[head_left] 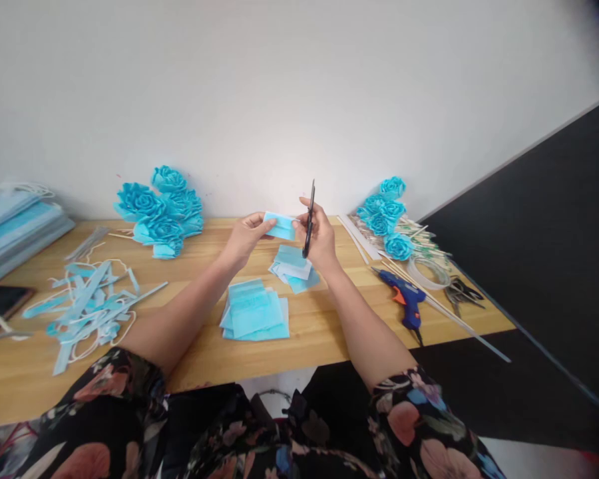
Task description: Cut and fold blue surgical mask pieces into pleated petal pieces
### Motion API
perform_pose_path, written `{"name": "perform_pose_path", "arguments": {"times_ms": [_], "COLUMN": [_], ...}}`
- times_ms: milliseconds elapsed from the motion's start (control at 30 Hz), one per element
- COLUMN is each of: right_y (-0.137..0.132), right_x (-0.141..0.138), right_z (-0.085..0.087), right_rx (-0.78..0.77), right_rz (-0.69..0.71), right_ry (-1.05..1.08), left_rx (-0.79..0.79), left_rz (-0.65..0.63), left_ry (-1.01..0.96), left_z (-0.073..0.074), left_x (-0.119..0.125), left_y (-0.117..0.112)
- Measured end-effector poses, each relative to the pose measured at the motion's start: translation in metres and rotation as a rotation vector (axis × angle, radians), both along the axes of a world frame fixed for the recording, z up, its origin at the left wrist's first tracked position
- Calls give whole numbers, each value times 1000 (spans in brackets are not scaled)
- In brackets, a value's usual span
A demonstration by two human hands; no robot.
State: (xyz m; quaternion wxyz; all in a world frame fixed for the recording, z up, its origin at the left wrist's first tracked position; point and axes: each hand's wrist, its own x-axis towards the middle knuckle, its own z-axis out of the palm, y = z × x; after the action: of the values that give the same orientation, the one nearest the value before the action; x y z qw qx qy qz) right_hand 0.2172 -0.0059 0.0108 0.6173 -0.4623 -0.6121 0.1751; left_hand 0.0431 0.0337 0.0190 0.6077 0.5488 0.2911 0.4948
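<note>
My left hand [244,239] pinches the left end of a folded light-blue piece of face mask fabric [281,227], held above the table. At its other end are the thumb and fingers of my right hand [323,245], which also holds black scissors [309,223] with the blades pointing up. Below the hands lies a small pile of cut blue and white mask pieces [295,266]. A larger stack of blue mask pieces [254,309] sits nearer to me, between my forearms.
Trimmed mask strips and ear loops [92,309] lie heaped left of my arm, near a stack of masks [17,226] and a phone [4,306]. Blue fabric flowers [162,209] stand behind. On the right are more flowers [387,213], a glue gun [404,296], sticks and pliers [463,293].
</note>
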Motion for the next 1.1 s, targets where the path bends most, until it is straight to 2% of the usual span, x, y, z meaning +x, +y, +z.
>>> {"name": "perform_pose_path", "arguments": {"times_ms": [433, 533, 633, 767, 867, 967, 1100], "right_y": [-3, -3, -2, -4, -5, -5, -2], "right_x": [-3, -2, -2, -4, -7, -8, -5], "right_z": [3, 3, 2, 2, 3, 3, 2], "right_rx": [17, 25, 33, 45, 55, 38, -20], "right_rz": [8, -2, 15, 38, 40, 72, 163], "right_ry": [36, 23, -11, -95, -132, -62, 117], "left_rx": [8, 31, 164, 509, 666, 611, 283], "left_rz": [26, 12, 18, 88, 132, 151, 136], "left_ry": [-27, 29, 214, 515, 600, 510, 236], "left_z": [0, 0, 6, 19, 23, 22, 20], "left_x": [1, 0, -3, -7, -7, -4, -2], "left_y": [0, 2, 2, -1, -4, -5, -6]}}
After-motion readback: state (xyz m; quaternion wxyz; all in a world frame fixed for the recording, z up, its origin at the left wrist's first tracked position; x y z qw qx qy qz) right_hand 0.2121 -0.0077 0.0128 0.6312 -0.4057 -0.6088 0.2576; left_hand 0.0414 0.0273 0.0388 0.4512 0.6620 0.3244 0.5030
